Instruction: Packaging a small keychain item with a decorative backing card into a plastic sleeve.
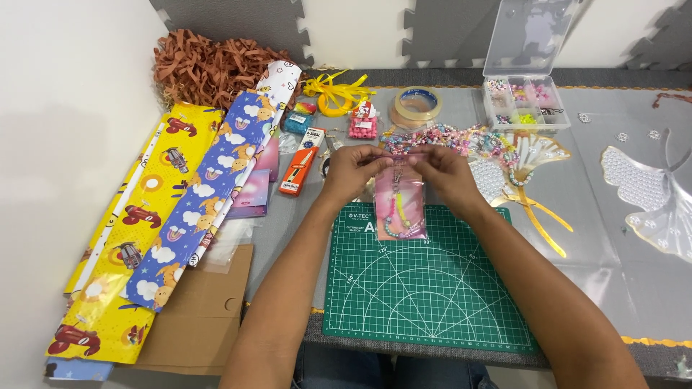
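Note:
My left hand (pixel 355 169) and my right hand (pixel 441 173) both pinch the top edge of a small clear pink pouch (pixel 401 205). The pouch hangs upright over the far edge of a green cutting mat (pixel 425 288). Inside the pouch lies a beaded string with yellow, pink and pale beads. My fingertips meet at the pouch's mouth, thumbs toward me.
Yellow wrapping paper (pixel 133 230) and blue wrapping paper (pixel 209 187) lie at left beside brown cardboard (pixel 205 317). Brown paper shred (pixel 209 68), yellow ribbon (pixel 335 94), a tape roll (pixel 416 104), an open bead box (pixel 522 101), loose bead strings (pixel 447 137) and pearl fans (pixel 649 187) lie beyond.

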